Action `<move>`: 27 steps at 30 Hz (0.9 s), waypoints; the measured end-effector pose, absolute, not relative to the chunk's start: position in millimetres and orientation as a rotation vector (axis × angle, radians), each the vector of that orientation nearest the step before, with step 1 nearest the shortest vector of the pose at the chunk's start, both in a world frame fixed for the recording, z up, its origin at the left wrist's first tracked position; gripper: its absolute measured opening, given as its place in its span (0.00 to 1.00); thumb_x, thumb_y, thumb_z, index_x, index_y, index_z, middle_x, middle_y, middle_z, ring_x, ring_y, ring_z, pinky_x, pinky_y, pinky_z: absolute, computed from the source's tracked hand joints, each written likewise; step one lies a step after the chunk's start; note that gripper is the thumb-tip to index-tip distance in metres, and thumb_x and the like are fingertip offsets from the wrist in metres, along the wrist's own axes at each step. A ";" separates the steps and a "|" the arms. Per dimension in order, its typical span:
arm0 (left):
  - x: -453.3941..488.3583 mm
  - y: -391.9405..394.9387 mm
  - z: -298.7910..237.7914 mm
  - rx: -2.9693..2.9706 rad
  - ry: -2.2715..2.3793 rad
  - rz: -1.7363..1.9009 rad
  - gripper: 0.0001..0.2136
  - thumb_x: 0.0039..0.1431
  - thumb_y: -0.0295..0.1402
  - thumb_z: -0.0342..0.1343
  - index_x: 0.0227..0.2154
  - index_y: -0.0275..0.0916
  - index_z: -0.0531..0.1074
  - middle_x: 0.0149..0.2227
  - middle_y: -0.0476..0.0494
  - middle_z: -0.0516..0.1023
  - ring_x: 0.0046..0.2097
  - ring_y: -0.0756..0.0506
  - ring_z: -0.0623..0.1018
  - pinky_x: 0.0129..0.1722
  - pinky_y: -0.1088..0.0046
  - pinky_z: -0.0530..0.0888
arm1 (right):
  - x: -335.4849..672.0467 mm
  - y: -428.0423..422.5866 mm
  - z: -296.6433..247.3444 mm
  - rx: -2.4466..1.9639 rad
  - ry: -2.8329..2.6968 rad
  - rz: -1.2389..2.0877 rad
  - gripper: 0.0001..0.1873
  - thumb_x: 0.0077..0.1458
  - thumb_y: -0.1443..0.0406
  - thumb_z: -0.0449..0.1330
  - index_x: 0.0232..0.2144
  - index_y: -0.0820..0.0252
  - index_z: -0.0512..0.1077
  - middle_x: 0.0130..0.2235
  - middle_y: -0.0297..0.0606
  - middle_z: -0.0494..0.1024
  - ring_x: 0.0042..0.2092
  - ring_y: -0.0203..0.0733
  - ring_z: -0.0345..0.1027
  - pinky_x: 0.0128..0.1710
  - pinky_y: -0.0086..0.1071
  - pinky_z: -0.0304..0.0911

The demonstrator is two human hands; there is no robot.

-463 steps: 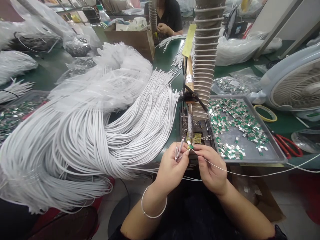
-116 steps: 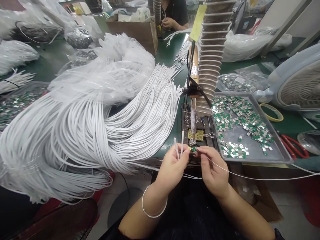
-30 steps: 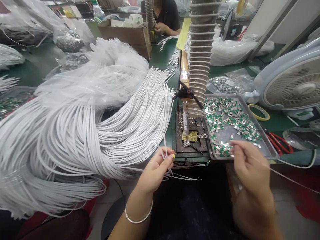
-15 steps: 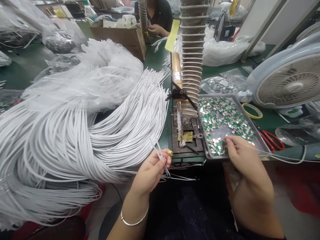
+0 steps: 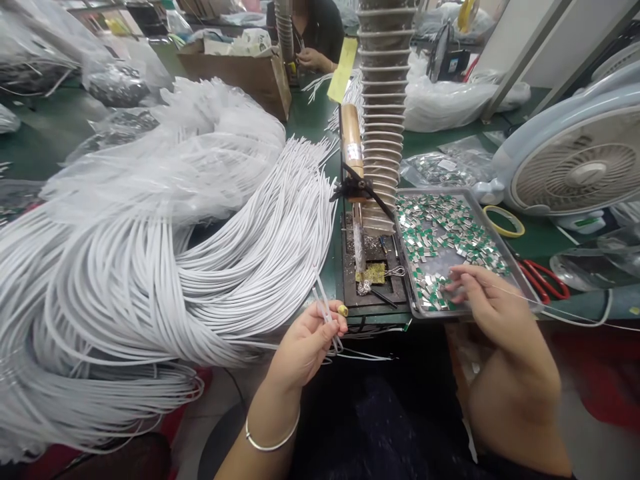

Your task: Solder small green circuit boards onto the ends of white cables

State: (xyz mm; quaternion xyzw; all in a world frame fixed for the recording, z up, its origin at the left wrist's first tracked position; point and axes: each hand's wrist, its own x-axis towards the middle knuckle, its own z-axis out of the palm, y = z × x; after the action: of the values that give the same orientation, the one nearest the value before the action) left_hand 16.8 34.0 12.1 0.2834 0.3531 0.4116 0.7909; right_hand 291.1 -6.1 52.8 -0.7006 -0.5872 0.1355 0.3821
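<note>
Small rectangular green-and-silver circuit boards lie scattered in a shallow grey rectangular tray, densest toward its far side, with a looser cluster at the near edge. Over that cluster reaches the right hand, its fingers loosely bent; whether they touch a board cannot be told. A thin pale wire runs from this hand off to the right, though how firmly it is gripped is unclear.

Well apart, the left hand has its fingers curled around a few slim white cables, ends pointing up; a yellow covering caps one fingertip.

Between the hands, beyond them, a wooden-handled soldering iron points down over a dark stand, beside a ribbed grey hose. Left of it spreads a large bundle of white cables, partly under clear plastic sheeting. Right of the tray sit a yellow tape roll and a pale blue fan.
</note>
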 end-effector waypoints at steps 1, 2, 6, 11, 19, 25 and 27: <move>16.6 33.8 11.6 0.614 0.759 0.887 0.14 0.41 0.33 0.68 0.32 0.35 0.76 0.25 0.48 0.73 0.28 0.54 0.70 0.31 0.78 0.67 | 294.2 -7.1 54.5 -1.771 -1.555 0.402 0.14 0.60 0.59 0.49 0.37 0.60 0.71 0.27 0.36 0.76 0.23 0.35 0.70 0.24 0.30 0.69; 16.4 33.6 10.8 0.621 0.760 0.889 0.13 0.41 0.33 0.68 0.32 0.35 0.76 0.25 0.48 0.73 0.28 0.53 0.70 0.31 0.78 0.67 | 297.0 -7.8 56.4 -1.750 -1.620 0.456 0.15 0.60 0.58 0.49 0.37 0.60 0.71 0.27 0.36 0.75 0.23 0.34 0.70 0.24 0.30 0.69; 16.5 33.1 7.9 0.642 0.757 0.891 0.13 0.42 0.33 0.68 0.32 0.35 0.75 0.26 0.47 0.73 0.28 0.53 0.71 0.31 0.77 0.67 | 301.8 -8.2 65.4 -1.661 -1.779 0.579 0.15 0.60 0.57 0.49 0.35 0.60 0.71 0.29 0.37 0.75 0.25 0.34 0.71 0.26 0.29 0.70; 17.8 32.1 9.2 0.651 0.742 0.892 0.11 0.43 0.33 0.67 0.30 0.37 0.75 0.25 0.49 0.72 0.27 0.53 0.71 0.29 0.77 0.67 | 295.1 -3.5 67.8 -1.597 -1.809 0.529 0.12 0.61 0.62 0.48 0.38 0.58 0.70 0.35 0.38 0.76 0.31 0.35 0.73 0.32 0.29 0.71; 17.8 30.3 12.1 0.640 0.732 0.899 0.10 0.43 0.33 0.67 0.28 0.36 0.73 0.24 0.49 0.72 0.26 0.53 0.71 0.27 0.77 0.66 | 294.1 -0.1 58.6 -1.562 -1.680 0.376 0.11 0.60 0.63 0.49 0.38 0.59 0.70 0.35 0.40 0.76 0.34 0.38 0.73 0.35 0.34 0.71; 20.4 29.7 12.8 0.638 0.778 0.908 0.12 0.43 0.34 0.67 0.28 0.36 0.72 0.23 0.50 0.71 0.23 0.54 0.69 0.24 0.78 0.63 | 289.8 -3.4 72.3 -1.428 -1.817 0.748 0.12 0.61 0.61 0.49 0.37 0.57 0.71 0.31 0.37 0.76 0.30 0.35 0.73 0.30 0.28 0.72; 21.9 28.8 13.8 0.640 0.802 0.908 0.12 0.43 0.34 0.67 0.29 0.35 0.71 0.23 0.50 0.71 0.22 0.55 0.68 0.22 0.78 0.62 | 287.4 -2.5 74.8 -1.428 -1.821 0.753 0.12 0.61 0.60 0.49 0.37 0.57 0.71 0.33 0.38 0.76 0.31 0.35 0.73 0.31 0.29 0.73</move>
State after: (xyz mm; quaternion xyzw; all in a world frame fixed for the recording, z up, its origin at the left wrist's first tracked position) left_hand 21.9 28.8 13.8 0.2955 0.3705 0.4195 0.7743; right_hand 287.4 -2.5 74.8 -0.5505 -0.7018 0.2903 0.3466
